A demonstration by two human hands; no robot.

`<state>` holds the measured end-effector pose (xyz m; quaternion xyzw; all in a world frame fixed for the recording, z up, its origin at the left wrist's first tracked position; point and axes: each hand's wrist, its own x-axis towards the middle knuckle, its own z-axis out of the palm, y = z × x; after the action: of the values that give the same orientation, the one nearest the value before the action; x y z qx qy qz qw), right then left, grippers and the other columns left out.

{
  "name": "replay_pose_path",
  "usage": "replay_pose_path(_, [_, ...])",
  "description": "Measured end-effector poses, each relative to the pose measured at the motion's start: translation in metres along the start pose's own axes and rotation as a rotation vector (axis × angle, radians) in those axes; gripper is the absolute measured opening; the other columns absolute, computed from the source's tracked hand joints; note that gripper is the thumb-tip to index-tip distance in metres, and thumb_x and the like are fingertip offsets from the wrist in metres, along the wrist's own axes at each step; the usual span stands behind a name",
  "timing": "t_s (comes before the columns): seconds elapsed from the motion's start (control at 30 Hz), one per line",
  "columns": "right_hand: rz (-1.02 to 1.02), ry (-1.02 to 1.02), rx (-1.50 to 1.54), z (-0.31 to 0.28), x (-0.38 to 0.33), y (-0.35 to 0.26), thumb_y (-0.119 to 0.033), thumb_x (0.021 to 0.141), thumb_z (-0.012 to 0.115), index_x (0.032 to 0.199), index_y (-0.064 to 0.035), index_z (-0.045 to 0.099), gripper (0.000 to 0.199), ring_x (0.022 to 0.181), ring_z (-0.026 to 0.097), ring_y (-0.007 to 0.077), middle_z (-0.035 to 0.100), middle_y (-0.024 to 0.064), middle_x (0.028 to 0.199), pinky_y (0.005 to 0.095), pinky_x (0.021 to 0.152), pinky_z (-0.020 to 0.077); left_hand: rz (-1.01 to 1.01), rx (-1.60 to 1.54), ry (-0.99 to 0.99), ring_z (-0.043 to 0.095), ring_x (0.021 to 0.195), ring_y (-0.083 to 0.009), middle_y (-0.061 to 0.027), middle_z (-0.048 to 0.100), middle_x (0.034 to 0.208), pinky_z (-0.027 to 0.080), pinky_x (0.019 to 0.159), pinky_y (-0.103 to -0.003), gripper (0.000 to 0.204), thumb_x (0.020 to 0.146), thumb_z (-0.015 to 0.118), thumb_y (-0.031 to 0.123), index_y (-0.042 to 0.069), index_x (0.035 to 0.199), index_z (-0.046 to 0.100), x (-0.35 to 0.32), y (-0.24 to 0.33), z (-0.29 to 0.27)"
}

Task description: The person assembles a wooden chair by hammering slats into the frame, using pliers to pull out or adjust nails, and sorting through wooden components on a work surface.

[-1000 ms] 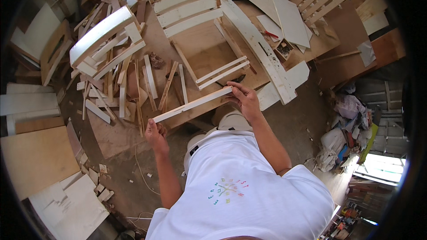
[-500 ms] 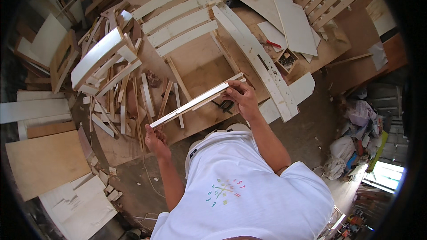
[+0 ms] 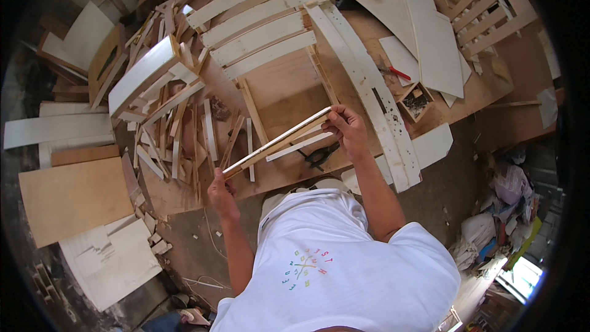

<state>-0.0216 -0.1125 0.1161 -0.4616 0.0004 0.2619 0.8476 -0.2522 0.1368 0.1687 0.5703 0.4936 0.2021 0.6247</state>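
Mid-frame, the left hand (image 3: pixel 222 197) and right hand (image 3: pixel 348 131) pinch a white-edged wooden strip (image 3: pixel 278 143) by its ends, seemingly inspecting it; turning it would call for matched grips.

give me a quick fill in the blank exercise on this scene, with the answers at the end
1. The left hand and right hand hold opposite ____ of the strip.
2. Of the two hands, the one higher in the picture is the ____ one.
3. Apart from its print, the shirt is ____ in colour.
4. The tool handle, toward the upper right, is ____ in colour.

Missing words: ends; right; white; red
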Motion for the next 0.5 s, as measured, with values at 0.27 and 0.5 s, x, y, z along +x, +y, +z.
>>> replay_pose_path(0.27, [0.024, -0.200, 0.030, 0.022, 0.023, -0.008, -0.017, 0.102, 0.066, 0.127, -0.0005, 0.066, 0.030, 0.088, 0.069, 0.0132, 0.071, 0.0056, 0.103, 0.0279, 0.081, 0.0582, 0.094, -0.030, 0.059, 0.038, 0.055, -0.0046, 0.0048, 0.047, 0.063, 0.026, 0.051, -0.025, 0.049, 0.106, 0.057, 0.048, 0.010, 0.075, 0.060, -0.007, 0.001, -0.010])
replay_pose_path(0.5, [0.066, -0.298, 0.054, 0.050, 0.046, -0.002, -0.015, 0.104, 0.063, 0.127, 0.0029, 0.065, 0.029, 0.090, 0.071, 0.0139, 0.073, 0.0089, 0.105, 0.0274, 0.079, 0.0599, 0.294, 0.021, 0.026, 0.038, 0.058, -0.0032, 0.0059, 0.050, 0.068, 0.028, 0.052, -0.024, 0.037, 0.107, 0.057, 0.035, 0.010, 0.082, 0.061, -0.015, -0.001, -0.040])
